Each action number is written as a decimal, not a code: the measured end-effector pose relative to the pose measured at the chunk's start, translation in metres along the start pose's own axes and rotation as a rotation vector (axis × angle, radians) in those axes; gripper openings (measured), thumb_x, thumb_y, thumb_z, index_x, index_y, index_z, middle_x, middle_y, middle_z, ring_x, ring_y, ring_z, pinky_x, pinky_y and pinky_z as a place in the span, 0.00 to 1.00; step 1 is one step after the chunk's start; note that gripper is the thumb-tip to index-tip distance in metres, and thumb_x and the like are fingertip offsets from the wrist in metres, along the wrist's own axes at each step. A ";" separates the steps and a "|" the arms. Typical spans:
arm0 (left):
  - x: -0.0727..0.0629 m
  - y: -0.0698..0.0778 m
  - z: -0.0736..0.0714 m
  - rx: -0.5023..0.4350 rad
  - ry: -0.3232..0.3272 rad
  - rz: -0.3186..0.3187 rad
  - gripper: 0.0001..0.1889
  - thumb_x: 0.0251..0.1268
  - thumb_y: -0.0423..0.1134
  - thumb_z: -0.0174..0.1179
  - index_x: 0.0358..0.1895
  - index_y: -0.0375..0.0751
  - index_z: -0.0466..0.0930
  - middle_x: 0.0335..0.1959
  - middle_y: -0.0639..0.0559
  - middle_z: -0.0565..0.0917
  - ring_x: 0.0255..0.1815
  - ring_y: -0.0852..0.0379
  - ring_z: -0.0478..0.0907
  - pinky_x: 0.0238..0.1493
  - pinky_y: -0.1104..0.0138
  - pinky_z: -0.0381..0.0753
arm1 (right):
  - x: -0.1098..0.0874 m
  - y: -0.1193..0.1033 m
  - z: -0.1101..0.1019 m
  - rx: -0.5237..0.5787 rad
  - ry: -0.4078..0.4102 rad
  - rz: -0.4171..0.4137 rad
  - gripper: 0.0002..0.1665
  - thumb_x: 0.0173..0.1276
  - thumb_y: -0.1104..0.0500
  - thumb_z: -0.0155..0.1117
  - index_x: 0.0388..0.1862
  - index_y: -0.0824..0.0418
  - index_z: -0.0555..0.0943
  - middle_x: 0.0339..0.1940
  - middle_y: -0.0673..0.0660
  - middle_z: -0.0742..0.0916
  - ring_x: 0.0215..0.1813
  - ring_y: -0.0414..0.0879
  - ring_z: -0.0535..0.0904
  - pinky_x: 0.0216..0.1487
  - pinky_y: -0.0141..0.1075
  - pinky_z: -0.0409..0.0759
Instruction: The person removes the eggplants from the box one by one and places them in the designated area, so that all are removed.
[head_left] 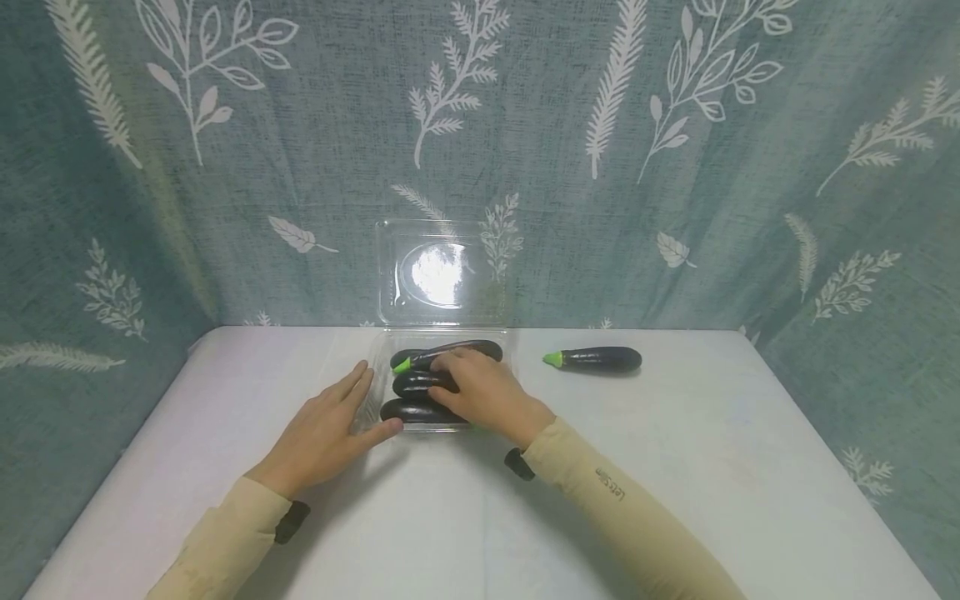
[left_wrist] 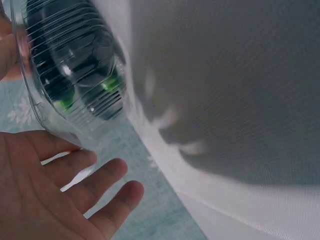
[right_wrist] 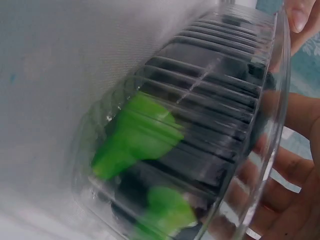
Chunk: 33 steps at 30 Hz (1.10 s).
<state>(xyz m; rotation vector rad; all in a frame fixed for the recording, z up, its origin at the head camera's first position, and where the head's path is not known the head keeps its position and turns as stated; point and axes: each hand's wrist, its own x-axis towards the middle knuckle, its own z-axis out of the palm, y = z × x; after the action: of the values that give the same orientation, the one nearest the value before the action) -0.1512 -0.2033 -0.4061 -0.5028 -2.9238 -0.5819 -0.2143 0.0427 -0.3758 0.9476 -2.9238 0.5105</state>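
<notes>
Head view: a clear tray (head_left: 375, 400) with its lid (head_left: 438, 271) hinged up against the curtain (head_left: 675, 167) sits on the white bench (head_left: 675, 467), near its back edge. Three aubergines (head_left: 420, 384) lie side by side in the tray, green stems to the left. The right hand (head_left: 483, 392) rests on top of them, fingers bent over the middle and nearest ones, thumb at the front one; whether it actually grips any cannot be told. The left hand (head_left: 330, 433) lies flat on the bench just left of the tray, fingers straight and slightly spread, fingertips touching the tray's left wall. A fourth aubergine (head_left: 596, 359) lies alone on the bench, well to the right of the tray, stem pointing left. Left wrist view shows the left hand (left_wrist: 60, 195) spread under the tray's ribbed wall (left_wrist: 75, 75), dark fruit and green stems visible through it. Right wrist view shows the green stems (right_wrist: 135, 135) close behind the ribbed plastic, with fingers (right_wrist: 300, 20) at the rim.
</notes>
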 end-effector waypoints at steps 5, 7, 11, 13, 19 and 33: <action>0.001 0.001 -0.001 0.008 0.004 0.002 0.52 0.68 0.70 0.54 0.76 0.25 0.58 0.78 0.32 0.58 0.74 0.30 0.61 0.70 0.39 0.64 | -0.002 -0.002 -0.001 -0.002 -0.012 -0.008 0.23 0.73 0.45 0.66 0.60 0.55 0.80 0.55 0.52 0.87 0.59 0.46 0.82 0.58 0.44 0.81; 0.001 0.002 -0.001 0.009 0.004 0.001 0.52 0.68 0.70 0.54 0.76 0.25 0.58 0.78 0.32 0.58 0.74 0.30 0.61 0.70 0.39 0.64 | -0.003 -0.003 -0.002 -0.004 -0.014 -0.010 0.23 0.73 0.45 0.66 0.60 0.55 0.79 0.53 0.52 0.88 0.57 0.46 0.83 0.56 0.44 0.82; 0.000 0.002 -0.001 0.012 0.002 -0.004 0.52 0.68 0.71 0.54 0.76 0.26 0.57 0.78 0.32 0.58 0.74 0.30 0.61 0.70 0.39 0.64 | -0.004 -0.004 -0.003 0.001 -0.003 -0.019 0.20 0.74 0.47 0.65 0.58 0.55 0.79 0.49 0.53 0.89 0.52 0.46 0.85 0.53 0.43 0.83; 0.000 0.002 -0.001 0.010 0.002 -0.008 0.52 0.68 0.71 0.54 0.77 0.26 0.57 0.78 0.32 0.58 0.74 0.30 0.61 0.70 0.39 0.64 | -0.004 -0.004 -0.003 0.016 0.006 -0.030 0.19 0.74 0.48 0.65 0.57 0.55 0.79 0.48 0.53 0.89 0.51 0.46 0.85 0.52 0.42 0.83; 0.000 0.002 -0.001 0.009 0.002 -0.007 0.52 0.68 0.70 0.54 0.76 0.26 0.58 0.78 0.32 0.58 0.74 0.29 0.61 0.70 0.38 0.64 | -0.006 -0.002 -0.003 0.071 0.004 -0.062 0.22 0.72 0.51 0.67 0.62 0.56 0.78 0.53 0.54 0.87 0.58 0.47 0.83 0.61 0.41 0.79; 0.000 0.002 -0.001 0.003 -0.004 -0.015 0.52 0.68 0.72 0.53 0.77 0.28 0.58 0.79 0.34 0.58 0.74 0.30 0.61 0.69 0.37 0.64 | -0.009 -0.001 -0.005 0.054 -0.012 -0.100 0.26 0.68 0.50 0.73 0.63 0.56 0.82 0.62 0.55 0.82 0.63 0.49 0.79 0.66 0.40 0.76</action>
<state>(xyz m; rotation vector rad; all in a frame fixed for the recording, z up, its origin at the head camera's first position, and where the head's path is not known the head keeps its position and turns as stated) -0.1500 -0.2020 -0.4051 -0.4831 -2.9339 -0.5795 -0.2071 0.0486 -0.3722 1.1005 -2.8685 0.5833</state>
